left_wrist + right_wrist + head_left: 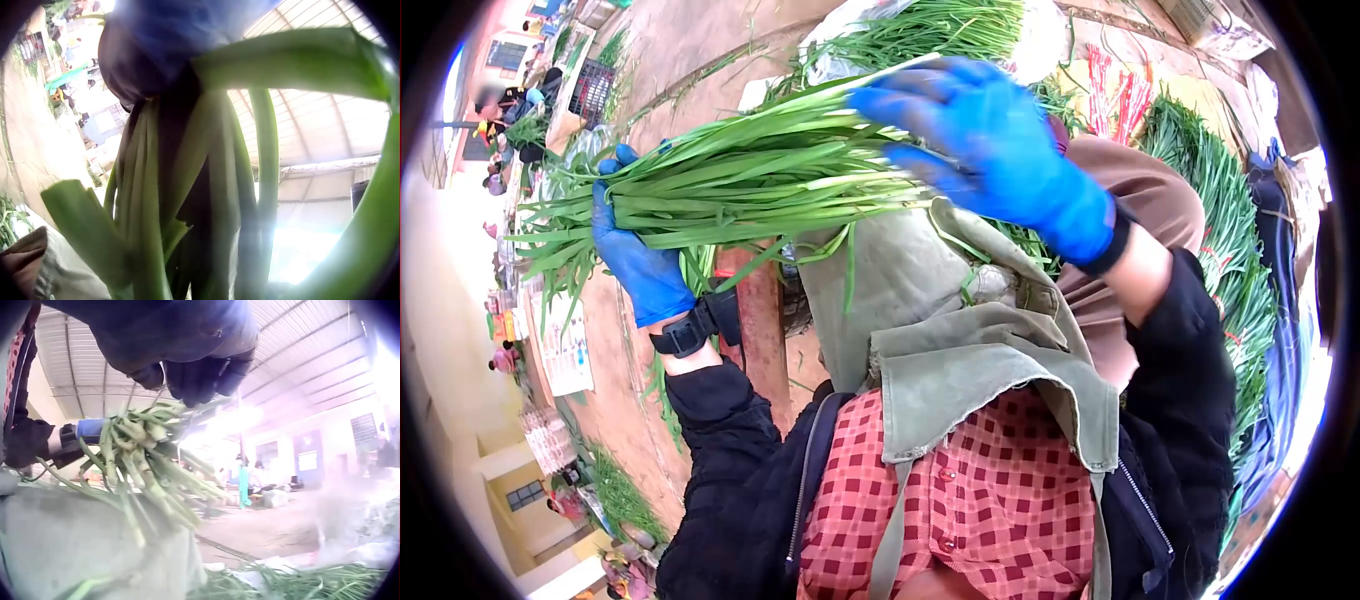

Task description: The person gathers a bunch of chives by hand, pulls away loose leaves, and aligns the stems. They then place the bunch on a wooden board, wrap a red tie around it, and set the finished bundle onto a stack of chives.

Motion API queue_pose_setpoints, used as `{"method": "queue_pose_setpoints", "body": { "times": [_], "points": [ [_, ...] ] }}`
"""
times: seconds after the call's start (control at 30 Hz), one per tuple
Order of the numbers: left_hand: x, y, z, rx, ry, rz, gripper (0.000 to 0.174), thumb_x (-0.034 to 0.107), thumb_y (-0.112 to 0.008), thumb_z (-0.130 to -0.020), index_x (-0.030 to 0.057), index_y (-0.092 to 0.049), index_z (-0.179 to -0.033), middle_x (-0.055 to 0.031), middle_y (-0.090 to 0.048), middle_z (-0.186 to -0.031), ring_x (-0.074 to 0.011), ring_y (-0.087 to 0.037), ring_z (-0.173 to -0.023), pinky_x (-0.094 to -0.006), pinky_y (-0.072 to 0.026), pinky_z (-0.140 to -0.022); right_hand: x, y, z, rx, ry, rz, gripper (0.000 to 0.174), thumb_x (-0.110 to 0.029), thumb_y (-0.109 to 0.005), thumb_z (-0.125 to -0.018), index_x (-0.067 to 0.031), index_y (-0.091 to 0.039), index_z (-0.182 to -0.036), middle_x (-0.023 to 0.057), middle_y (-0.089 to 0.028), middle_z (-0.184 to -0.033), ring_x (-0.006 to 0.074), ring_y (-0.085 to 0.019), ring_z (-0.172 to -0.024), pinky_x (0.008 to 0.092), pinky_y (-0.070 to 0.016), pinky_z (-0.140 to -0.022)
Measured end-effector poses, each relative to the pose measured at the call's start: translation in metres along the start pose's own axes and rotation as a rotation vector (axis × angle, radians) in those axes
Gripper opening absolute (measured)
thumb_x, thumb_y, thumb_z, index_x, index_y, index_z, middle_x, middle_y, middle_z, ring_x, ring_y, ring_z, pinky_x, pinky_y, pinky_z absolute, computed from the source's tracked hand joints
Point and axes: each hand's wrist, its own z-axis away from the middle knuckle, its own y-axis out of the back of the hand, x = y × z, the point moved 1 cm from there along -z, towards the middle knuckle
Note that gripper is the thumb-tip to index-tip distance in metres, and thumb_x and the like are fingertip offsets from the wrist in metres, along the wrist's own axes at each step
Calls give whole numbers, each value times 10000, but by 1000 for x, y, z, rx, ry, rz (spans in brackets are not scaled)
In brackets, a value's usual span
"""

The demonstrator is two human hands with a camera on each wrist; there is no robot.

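Leftmost, the left hand, in a blue glove, is wrapped round the leafy half of a bunch of green stalks. Its palm is under the bunch and a fingertip shows over the top, so the grip is closed and carries weight. Beyond that hand the leaf tips fan out loose and droop a little. From the left wrist the leaves hang close across the lens, long, flat and bendy.

The bunch lies roughly level in the air, above the upper edge of a grey-green apron and not touching it, with both hands spanning it.

At its right end the right hand, also gloved in blue, lies over the stalk bases. In the right wrist view the fingertips bend down and pinch among the cut ends, a narrow hold on a few stalks rather than the whole bunch.

By my judgement the bunch is light and limp. The leaves would crease or bruise if squeezed, and single stalks could slide out, since no tie is visible. The firmer base end is the better place to take hold, with support under the middle.

Further right, a long row of greens lies on the ground.
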Motion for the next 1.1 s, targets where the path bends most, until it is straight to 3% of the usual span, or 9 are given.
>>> {"method": "queue_pose_setpoints", "body": {
  "times": [0.17, 0.27, 0.4, 0.5, 0.57, 0.73, 0.87, 1.0, 1.1],
  "points": [
    [-6, -24, 5, 259, -70, -149, 303, 248, -451, -949, 38, -595, -1112, -96, -613, -1134, -230, -578, -1038, -401, -434, -959, 15, -53, 4, 76, -229, -158, 214, -308, -570, -850, -123, -582, -956, 84, -606, -733, 276, -601, -665, 400, -474, -563],
    [-9, -20, 12, -102, 43, -84, 314, 260, -440, -955, 29, -592, -1104, -98, -610, -1129, -236, -576, -1032, -406, -437, -950, 7, -51, 1, -47, -346, 78, 139, -246, -570, -870, -118, -567, -927, 82, -605, -808, 281, -588, -676, 371, -470, -569],
    [-23, -9, 2, 273, -116, -206, 314, 271, -460, -938, 24, -585, -1086, -121, -619, -1083, -251, -591, -981, -407, -462, -901, 20, -60, 3, 79, -592, 60, 171, -253, -554, -863, -85, -526, -848, 143, -595, -668, 335, -602, -614, 437, -470, -533],
    [-22, -2, 8, 224, -88, -211, 308, 272, -461, -938, 28, -588, -1075, -117, -622, -1065, -250, -595, -963, -401, -475, -882, 55, -59, 26, 168, -753, -38, 140, -209, -552, -855, -70, -535, -865, 184, -610, -753, 396, -596, -693, 470, -470, -612],
    [-14, 8, 13, 267, -98, -252, 316, 274, -451, -942, 24, -587, -1080, -117, -621, -1068, -253, -594, -965, -404, -477, -880, 101, -45, 59, 68, -858, 95, 160, -215, -548, -858, -55, -546, -870, 203, -615, -782, 403, -593, -724, 463, -467, -621],
    [-7, 38, 17, 411, -138, -268, 342, 284, -431, -951, 13, -580, -1097, -125, -617, -1084, -260, -592, -976, -417, -474, -887, 103, 4, 114, -923, -661, 269, 243, -285, -534, -882, -65, -615, -946, 177, -641, -843, 350, -626, -782, 444, -489, -676],
    [-10, 38, 16, 338, -109, -214, 347, 283, -477, -939, 1, -573, -1117, -131, -619, -1083, -257, -597, -973, -419, -482, -876, 36, 6, 46, -281, -516, -736, 364, -331, -602, -859, -47, -620, -1088, 165, -649, -901, 284, -628, -899, 372, -486, -805],
    [-17, 11, 9, 339, -110, -243, 332, 278, -483, -937, 4, -580, -1096, -134, -624, -1063, -250, -604, -950, -402, -503, -841, -1, -43, 20, -242, -803, -1299, 294, -183, -656, -841, -9, -635, -1078, 69, -667, -925, 135, -594, -858, 281, -476, -811],
    [-15, 18, 13, 193, -172, -404, 330, 277, -476, -939, 3, -584, -1090, -140, -624, -1060, -255, -605, -949, -402, -506, -833, 2, -49, 20, -181, -897, -1147, 202, -144, -698, -805, -11, -670, -954, 18, -664, -827, 85, -577, -744, 250, -484, -705]
  ]
}}
